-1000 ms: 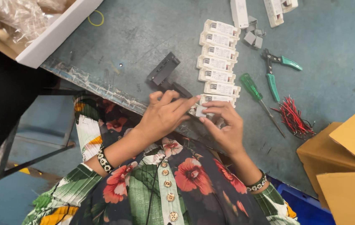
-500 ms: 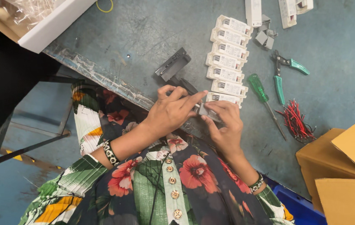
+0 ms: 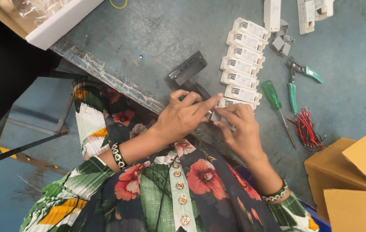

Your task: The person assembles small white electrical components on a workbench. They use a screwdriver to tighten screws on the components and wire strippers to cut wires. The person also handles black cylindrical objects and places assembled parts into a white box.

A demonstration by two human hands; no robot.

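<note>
white module mostly hidden under both hands | cardboard boxes cut by right edge | white tray cut top-left | module labels too small

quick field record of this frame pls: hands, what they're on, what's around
left hand: fingers on a small white module at the table's near edge, forefinger stretched over it
right hand: gripping the same module from the other side
row: white modules lined up in a column just beyond the hands
black part: lies on the table, left of the row
tools: green-handled screwdriver, green-handled pliers, right of the row
wires: bundle of red and black wires
boxes: cardboard boxes at right
surface: blue-grey table
</note>
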